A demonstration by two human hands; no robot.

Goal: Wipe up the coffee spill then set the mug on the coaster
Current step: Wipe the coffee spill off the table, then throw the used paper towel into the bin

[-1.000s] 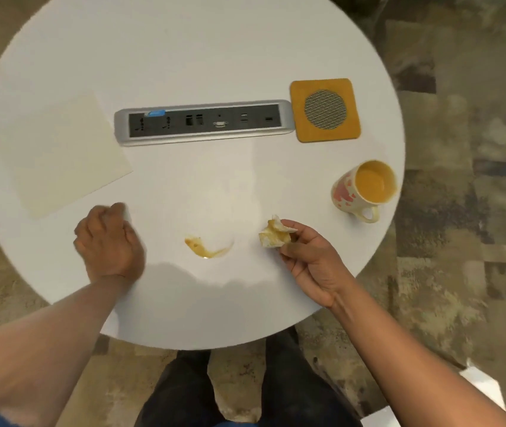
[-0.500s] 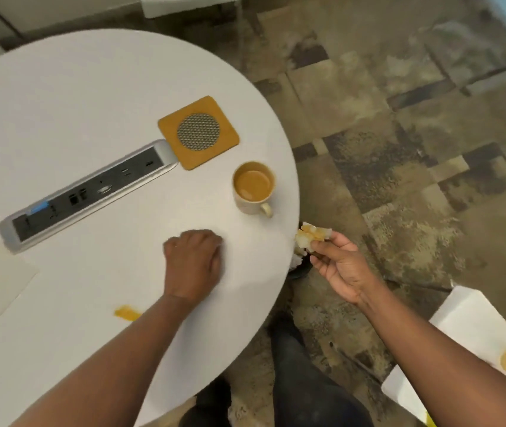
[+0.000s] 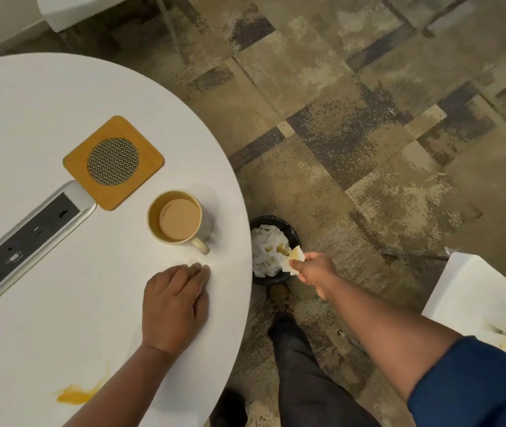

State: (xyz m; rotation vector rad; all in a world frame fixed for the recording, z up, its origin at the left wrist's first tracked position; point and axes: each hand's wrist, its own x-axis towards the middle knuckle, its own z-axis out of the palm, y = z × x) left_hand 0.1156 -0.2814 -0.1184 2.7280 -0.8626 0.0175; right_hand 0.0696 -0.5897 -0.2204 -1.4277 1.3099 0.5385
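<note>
The right hand (image 3: 315,269) pinches a stained, crumpled tissue (image 3: 295,257) between thumb and fingertips and holds it over the bin (image 3: 276,221), which stands on the floor just off the worktop (image 3: 45,103) edge and already holds white paper. The left hand (image 3: 174,306) lies flat, fingers straight and together, palm down on the worktop just short of the mug (image 3: 179,217); it holds nothing. The step in hand looks like binning the used tissue: let go only with the wad squarely over the opening, low enough that it lands among the paper and not on the carpet, and keep the left hand steady so the full mug is not jogged. Coffee is not all gone: a spill (image 3: 76,394) remains near the worktop's near edge, beside the left forearm, so a fresh tissue will likely be needed. The mug, full of milky coffee, stands on the bare worktop just beside the coaster (image 3: 113,161), not on it; the coaster's corner overlaps the end of the socket strip (image 3: 27,235). Against half a second ago, the right hand has gone from beside the worktop edge out and down over the bin, which has now come into sight, while the left hand stays planted near the mug.
</note>
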